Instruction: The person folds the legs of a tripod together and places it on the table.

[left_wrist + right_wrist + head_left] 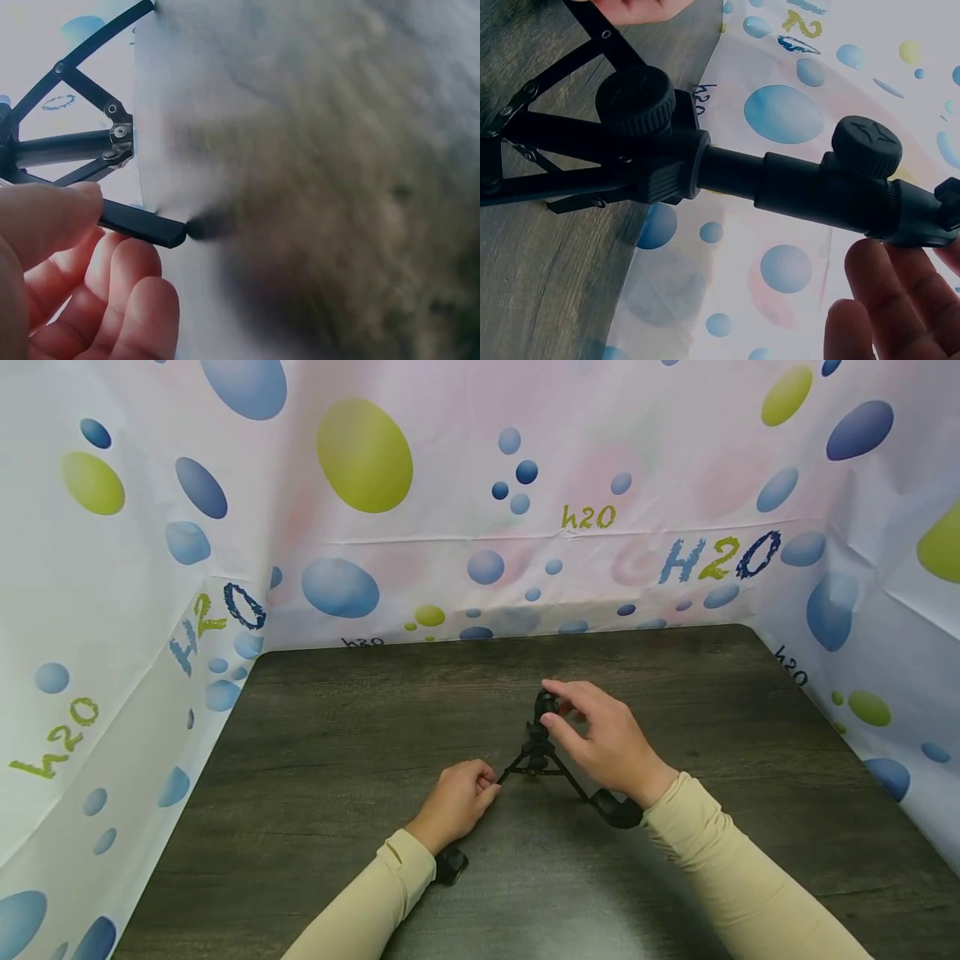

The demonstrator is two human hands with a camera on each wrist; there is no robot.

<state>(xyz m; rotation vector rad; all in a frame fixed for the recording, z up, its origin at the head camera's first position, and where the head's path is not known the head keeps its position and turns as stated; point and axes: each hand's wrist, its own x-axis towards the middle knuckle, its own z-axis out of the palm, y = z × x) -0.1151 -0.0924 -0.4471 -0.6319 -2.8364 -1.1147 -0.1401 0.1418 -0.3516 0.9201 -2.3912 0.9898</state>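
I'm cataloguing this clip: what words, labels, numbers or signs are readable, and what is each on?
"H2O", multicoloured: patterned backdrop, back.
"h2O", green: backdrop's back, upper left of that.
"H2O", multicoloured: backdrop's left side.
"h2O", green: backdrop's left side, lower.
"h2O", dark: backdrop's back, by the far edge of the table.
"h2O", dark: backdrop's right side.
Star-like sign: upper knob of the tripod.
Tripod's lower knob: too dim to read. No brand readable.

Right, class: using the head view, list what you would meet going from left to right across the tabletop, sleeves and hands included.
Left sleeve, left hand, black tripod, right hand, right sleeve.
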